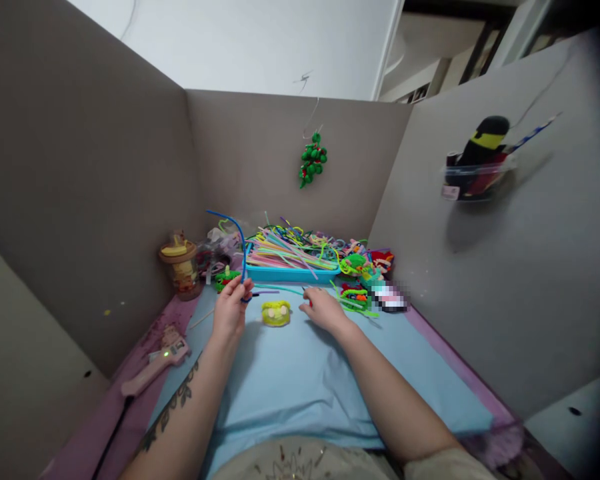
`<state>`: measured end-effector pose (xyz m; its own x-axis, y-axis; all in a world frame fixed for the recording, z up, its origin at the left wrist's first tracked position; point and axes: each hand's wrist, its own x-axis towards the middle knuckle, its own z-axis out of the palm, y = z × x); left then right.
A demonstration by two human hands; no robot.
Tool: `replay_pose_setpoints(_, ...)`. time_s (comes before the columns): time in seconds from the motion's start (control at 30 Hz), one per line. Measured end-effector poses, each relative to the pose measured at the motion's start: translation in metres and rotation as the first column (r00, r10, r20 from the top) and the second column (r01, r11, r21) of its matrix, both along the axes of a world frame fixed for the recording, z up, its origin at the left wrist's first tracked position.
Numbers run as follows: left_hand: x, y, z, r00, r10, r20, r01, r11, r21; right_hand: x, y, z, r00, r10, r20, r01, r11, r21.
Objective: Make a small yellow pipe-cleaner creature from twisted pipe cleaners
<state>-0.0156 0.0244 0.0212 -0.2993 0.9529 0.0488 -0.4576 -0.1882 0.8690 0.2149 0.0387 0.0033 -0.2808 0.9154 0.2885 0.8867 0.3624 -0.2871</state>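
My left hand (231, 308) is closed in a pinch on a blue pipe cleaner (236, 235) that arcs up and to the left above it. My right hand (324, 309) rests palm down on the light blue sheet (300, 380); its fingers curl over something small and red that I cannot make out. Between the two hands lies a small yellow fuzzy piece (275, 312). Just behind the hands stands a turquoise tray (290, 273) piled with several coloured pipe cleaners.
A pink glue gun (155, 365) with a lit green light lies at the left on the purple mat. A jar with a yellow lid (181, 267) stands back left. Green and red pipe-cleaner pieces (363, 280) lie right of the tray. A green ornament (312, 161) hangs on the back wall. Grey cardboard walls enclose the space.
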Motion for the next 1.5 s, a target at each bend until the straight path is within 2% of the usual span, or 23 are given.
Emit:
replay_pose_setpoints(0.03,0.000,0.001,-0.001,1.000,-0.008,0.017,0.009,1.000,-0.006,0.003,0.002,-0.003,0.997,-0.033,0.076,0.040,0.995,-0.090)
replay_pose_setpoints(0.1,0.002,0.003,-0.003,0.998,-0.046,0.044,0.047,0.999,-0.022,0.009,0.006,-0.008,0.984,-0.071,0.161,0.100,0.978,-0.183)
replay_pose_setpoints(0.23,0.008,0.003,-0.005,0.988,-0.139,0.066,0.140,0.990,-0.017,0.013,0.010,-0.013,0.981,-0.098,0.166,0.136,0.963,-0.235)
replay_pose_setpoints(0.47,0.014,-0.005,0.004,0.967,-0.241,0.084,0.241,0.971,0.010,0.007,0.016,-0.016,0.977,-0.084,0.197,0.123,0.972,-0.200)
replay_pose_setpoints(0.7,0.019,-0.009,0.005,0.978,-0.207,-0.029,0.207,0.978,-0.015,0.006,0.017,-0.014,0.978,-0.075,0.195,0.113,0.974,-0.194)
replay_pose_setpoints(0.9,0.026,-0.009,0.002,0.967,-0.240,-0.082,0.238,0.971,-0.039,0.005,0.018,-0.015,0.970,-0.125,0.209,0.165,0.968,-0.188)
replay_pose_setpoints(1.03,0.029,-0.009,-0.001,0.969,-0.225,-0.100,0.218,0.973,-0.071,0.005,0.018,-0.014,0.960,-0.162,0.228,0.199,0.969,-0.149)
replay_pose_setpoints(1.1,0.030,-0.008,-0.002,0.970,-0.215,-0.111,0.208,0.975,-0.074,0.003,0.017,-0.011,0.970,-0.164,0.181,0.185,0.977,-0.108)
replay_pose_setpoints(1.2,0.029,-0.007,-0.005,0.968,-0.214,-0.133,0.208,0.976,-0.064,-0.004,0.012,-0.004,0.996,-0.079,-0.031,0.080,0.996,0.044)
replay_pose_setpoints(1.3,0.029,-0.006,-0.008,0.958,-0.231,-0.172,0.224,0.973,-0.061,-0.014,0.005,0.002,0.953,0.178,-0.244,-0.112,0.959,0.260)
replay_pose_setpoints(1.4,0.030,-0.007,-0.010,0.944,-0.260,-0.202,0.253,0.966,-0.058,-0.022,-0.002,0.004,0.881,0.369,-0.295,-0.253,0.897,0.363)
replay_pose_setpoints(1.5,0.032,-0.008,-0.010,0.931,-0.274,-0.240,0.271,0.961,-0.045,-0.024,-0.006,0.003,0.845,0.429,-0.320,-0.298,0.874,0.384)
